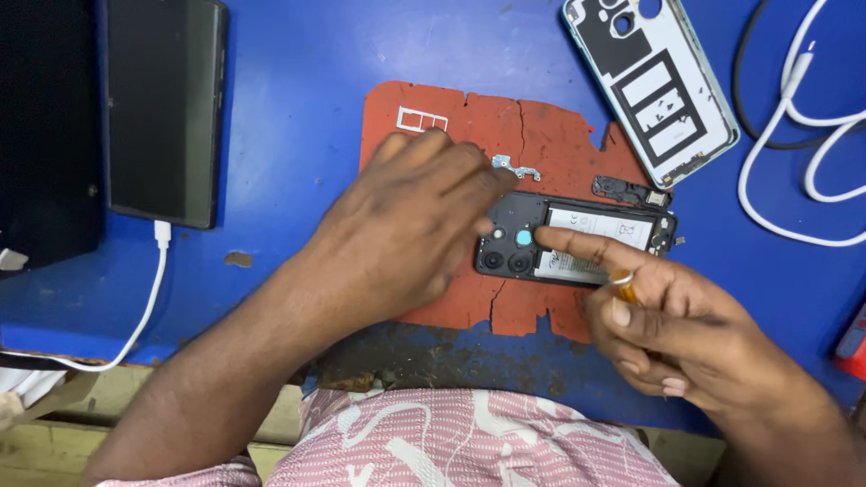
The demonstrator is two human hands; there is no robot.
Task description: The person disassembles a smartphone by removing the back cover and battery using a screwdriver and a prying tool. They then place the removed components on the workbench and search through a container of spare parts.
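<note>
An opened black phone [577, 239] with its back removed lies on a worn red mat [505, 135], camera end to the left, battery showing. My left hand [406, 225] rests over the phone's left end, fingers curled against its top corner. My right hand [667, 316] holds a small tool with an orange-yellow handle [622, 284] and stretches its index finger onto the phone beside the camera lenses. A small metal bracket [516, 167] and a metal card tray [421, 119] lie on the mat above the hands. A black plastic part [630, 191] lies just above the phone.
The phone's pale back cover [654, 81] lies inside-up at the top right. White and black cables [794, 117] coil at the right. A dark phone [162, 108] on a white charging cable [149, 298] lies at the left on the blue table [298, 108]. A red object [852, 343] sits at the right edge.
</note>
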